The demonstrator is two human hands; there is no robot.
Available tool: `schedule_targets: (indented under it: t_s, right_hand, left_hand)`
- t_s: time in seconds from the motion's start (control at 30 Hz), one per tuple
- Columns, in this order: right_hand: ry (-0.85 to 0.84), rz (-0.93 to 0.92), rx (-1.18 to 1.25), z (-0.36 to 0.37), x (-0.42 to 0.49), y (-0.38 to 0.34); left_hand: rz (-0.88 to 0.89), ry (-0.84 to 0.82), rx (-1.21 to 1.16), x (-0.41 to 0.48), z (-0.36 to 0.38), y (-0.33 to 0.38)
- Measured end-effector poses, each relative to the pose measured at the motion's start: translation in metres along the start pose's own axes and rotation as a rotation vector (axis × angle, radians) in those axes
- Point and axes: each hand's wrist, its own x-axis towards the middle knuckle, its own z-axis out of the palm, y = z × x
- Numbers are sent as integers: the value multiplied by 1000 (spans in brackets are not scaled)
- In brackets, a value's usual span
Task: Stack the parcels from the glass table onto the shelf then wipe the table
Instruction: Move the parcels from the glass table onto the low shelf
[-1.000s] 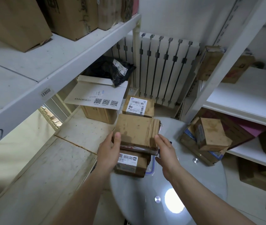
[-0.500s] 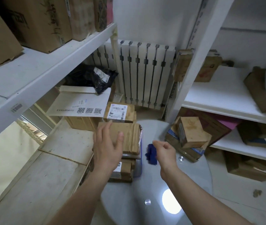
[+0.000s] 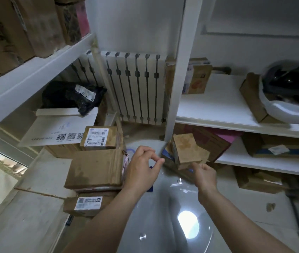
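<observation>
A round glass table (image 3: 163, 221) fills the lower middle. At its left edge a flat brown parcel (image 3: 95, 168) lies on a labelled parcel (image 3: 88, 204). My left hand (image 3: 143, 166) hovers just right of that stack, fingers loosely curled with nothing in them; a blue cloth (image 3: 150, 188) shows under it. A small brown box (image 3: 188, 151) sits tilted on a blue-taped parcel (image 3: 167, 155) at the table's far right. My right hand (image 3: 204, 175) is at this box's near lower edge with curled fingers; whether it grips is hidden.
On the left lower shelf (image 3: 41, 172) stand a labelled box (image 3: 101, 136), a white envelope (image 3: 53, 128) and a black bag (image 3: 72, 95). A radiator (image 3: 135, 88) is behind. The right shelving (image 3: 218, 108) holds several boxes, with its white post (image 3: 177, 88) by the table.
My left hand has come off the flat parcel and moved right. My right hand has gone right to the small box. The view has swung right.
</observation>
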Motion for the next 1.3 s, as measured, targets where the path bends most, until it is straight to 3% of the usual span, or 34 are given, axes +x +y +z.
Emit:
schedule_targets:
  t_s: [0.47, 0.67, 0.9, 1.3]
  right_hand:
    - [-93, -27, -210, -10, 71, -1]
    - [-19, -135, -670, 0, 92, 0]
    - [-46, -190, -920, 19, 99, -4]
    - [-19, -316, -550, 19, 46, 5]
  left_hand:
    - [-189, -49, -59, 42, 36, 16]
    - [-223, -95, -91, 48, 43, 9]
    - [-246, -165, -78, 54, 47, 6]
    - [-240, -159, -149, 41, 25, 11]
